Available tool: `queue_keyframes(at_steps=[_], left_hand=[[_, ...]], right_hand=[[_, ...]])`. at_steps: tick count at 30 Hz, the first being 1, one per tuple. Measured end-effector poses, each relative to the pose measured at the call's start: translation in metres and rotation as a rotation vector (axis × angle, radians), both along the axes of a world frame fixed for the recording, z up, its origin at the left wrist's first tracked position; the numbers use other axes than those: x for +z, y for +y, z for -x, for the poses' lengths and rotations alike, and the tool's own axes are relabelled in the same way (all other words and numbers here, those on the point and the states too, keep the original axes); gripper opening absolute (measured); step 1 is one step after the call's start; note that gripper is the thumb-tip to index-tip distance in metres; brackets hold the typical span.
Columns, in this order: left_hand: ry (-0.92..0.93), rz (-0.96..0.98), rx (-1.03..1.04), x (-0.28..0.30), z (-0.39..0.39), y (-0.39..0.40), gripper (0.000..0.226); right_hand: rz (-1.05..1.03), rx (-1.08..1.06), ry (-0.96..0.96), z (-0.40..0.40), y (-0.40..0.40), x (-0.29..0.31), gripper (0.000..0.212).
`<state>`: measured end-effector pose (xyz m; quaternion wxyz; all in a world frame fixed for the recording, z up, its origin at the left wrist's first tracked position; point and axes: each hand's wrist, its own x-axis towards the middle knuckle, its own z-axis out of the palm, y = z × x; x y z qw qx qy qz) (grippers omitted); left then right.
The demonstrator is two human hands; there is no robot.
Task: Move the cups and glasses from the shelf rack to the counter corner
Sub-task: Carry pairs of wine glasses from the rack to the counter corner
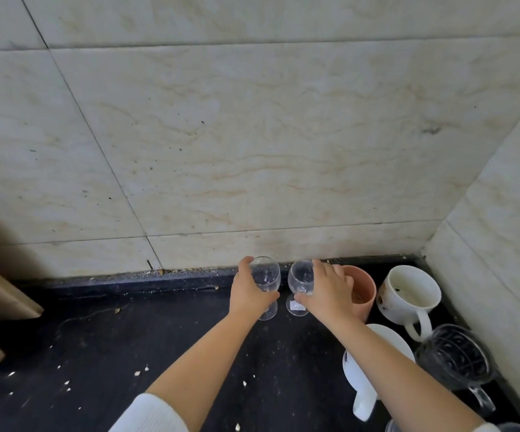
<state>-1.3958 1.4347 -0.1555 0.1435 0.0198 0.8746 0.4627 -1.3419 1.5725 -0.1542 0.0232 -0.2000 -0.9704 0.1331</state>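
Two clear stemmed glasses stand upright side by side on the black counter, close to the tiled back wall. My left hand grips the bowl of the left glass, whose foot meets the counter. My right hand grips the bowl of the right glass, whose foot carries a small white label. In the corner to the right stand a pink cup, a stained white mug, a white mug partly under my right forearm, and a clear patterned glass mug.
Tiled walls meet at the corner on the right. Pale crumbs lie scattered over the counter. A wooden board edge juts in from the left. The rims of two more vessels peek in at the bottom right edge.
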Motion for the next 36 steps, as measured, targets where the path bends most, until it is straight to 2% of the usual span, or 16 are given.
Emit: queue_keyframes(at_steps=[4, 6, 9, 11, 16, 19, 22, 30, 32, 36], left_hand=[[-0.017, 0.105, -0.122, 0.010, -0.001, -0.012, 0.103], [0.001, 0.172, -0.174, 0.019, -0.003, -0.025, 0.097], [0.049, 0.354, -0.206, 0.037, -0.008, -0.054, 0.064], [0.086, 0.450, -0.188, 0.053, -0.012, -0.078, 0.052], [0.151, 0.687, -0.055, 0.095, -0.043, -0.156, 0.040], [0.228, 0.982, -0.020, 0.111, -0.070, -0.202, 0.035], [0.184, 1.186, 0.068, 0.129, -0.115, -0.264, 0.036], [0.030, 1.182, 0.458, 0.171, -0.283, -0.453, 0.034], [-0.051, 1.167, 0.559, 0.182, -0.352, -0.506, 0.036], [-0.055, 1.151, 0.745, 0.201, -0.475, -0.592, 0.034]], right_hand=[[-0.041, 0.044, -0.099, -0.004, -0.002, 0.011, 0.087], [-0.070, 0.067, -0.088, -0.008, -0.007, 0.019, 0.088], [-0.123, 0.081, 0.016, -0.013, -0.025, 0.036, 0.072], [-0.163, 0.112, 0.069, -0.013, -0.043, 0.048, 0.058], [-0.171, 0.288, 0.108, -0.021, -0.106, 0.079, 0.038], [-0.178, 0.477, 0.149, -0.026, -0.153, 0.098, 0.031], [-0.177, 0.648, 0.213, -0.039, -0.218, 0.128, 0.027], [-0.188, 1.022, 0.256, -0.142, -0.434, 0.169, 0.026], [-0.188, 1.131, 0.262, -0.195, -0.500, 0.175, 0.027], [-0.176, 1.289, 0.316, -0.299, -0.606, 0.191, 0.029]])
